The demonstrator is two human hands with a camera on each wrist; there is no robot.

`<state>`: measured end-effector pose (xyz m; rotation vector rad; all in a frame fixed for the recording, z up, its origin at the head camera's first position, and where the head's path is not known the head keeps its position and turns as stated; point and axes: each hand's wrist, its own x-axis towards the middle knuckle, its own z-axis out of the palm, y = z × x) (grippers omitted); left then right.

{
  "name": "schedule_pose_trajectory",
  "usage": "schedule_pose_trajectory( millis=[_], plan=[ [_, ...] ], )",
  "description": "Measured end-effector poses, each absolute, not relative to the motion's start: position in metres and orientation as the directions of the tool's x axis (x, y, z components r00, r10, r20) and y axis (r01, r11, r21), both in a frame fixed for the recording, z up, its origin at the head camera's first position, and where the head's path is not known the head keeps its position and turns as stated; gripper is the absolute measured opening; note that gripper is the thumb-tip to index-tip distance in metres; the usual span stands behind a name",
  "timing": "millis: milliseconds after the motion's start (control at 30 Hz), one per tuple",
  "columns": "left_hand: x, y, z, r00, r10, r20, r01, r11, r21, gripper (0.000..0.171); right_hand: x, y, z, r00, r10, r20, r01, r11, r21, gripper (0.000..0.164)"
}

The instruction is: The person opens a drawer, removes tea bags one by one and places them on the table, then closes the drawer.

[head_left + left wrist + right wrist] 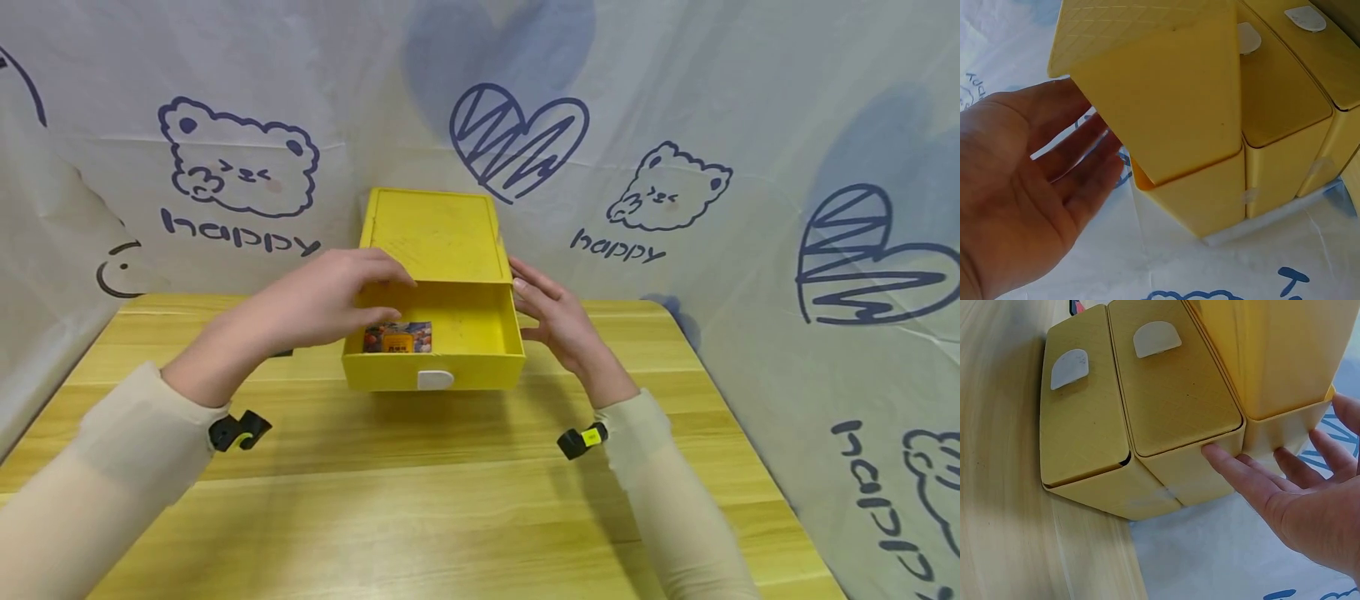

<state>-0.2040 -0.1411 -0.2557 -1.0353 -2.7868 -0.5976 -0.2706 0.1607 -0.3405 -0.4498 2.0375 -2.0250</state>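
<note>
A yellow drawer box (435, 233) stands on the table with its top drawer (480, 372) pulled out, a white tab on the drawer's front. Inside the drawer, on the left, lies a small colourful printed packet (397, 337). My left hand (337, 292) is at the drawer's left side, fingers and thumb loosely extended near its edge, holding nothing. Against the box's right side rest the fingertips of my right hand (558, 321), its fingers spread. The right wrist view shows two closed lower drawers with white tabs, the middle drawer (1179, 394) and the bottom drawer (1085, 425).
The box stands on a wooden table (450, 500), near its back edge. A white cloth (360, 108) with blue hearts and bear drawings hangs behind and at the sides. Something small and dark (282, 353) lies partly hidden beneath my left forearm.
</note>
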Motion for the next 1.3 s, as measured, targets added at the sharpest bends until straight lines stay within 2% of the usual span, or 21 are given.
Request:
schedule_pose_trajectory(
  millis=[200,367,600,833,1300],
  plan=[
    [-0.209,-0.132,-0.260,-0.759,0.643,0.103,0.641,0.712,0.284,0.040,-0.271,0.161,-0.340,-0.924,-0.378,0.055,-0.058,-0.003,-0.998,0.046],
    [-0.211,-0.126,-0.266,-0.759,0.649,0.052,0.637,0.724,0.266,0.044,-0.271,0.161,-0.341,-0.922,-0.383,0.056,-0.060,-0.002,-0.998,0.046],
    [-0.215,-0.117,-0.268,-0.762,0.646,-0.030,0.627,0.749,0.214,0.039,-0.272,0.161,-0.341,-0.922,-0.382,0.055,-0.058,-0.003,-0.998,0.047],
    [-0.220,-0.114,-0.274,-0.754,0.655,-0.048,0.641,0.750,0.167,0.020,-0.271,0.161,-0.341,-0.924,-0.381,0.046,-0.047,-0.006,-0.999,0.047],
    [-0.221,-0.113,-0.278,-0.775,0.628,-0.066,0.615,0.774,0.149,0.025,-0.271,0.161,-0.341,-0.923,-0.381,0.049,-0.050,-0.005,-0.999,0.048]
  ],
)
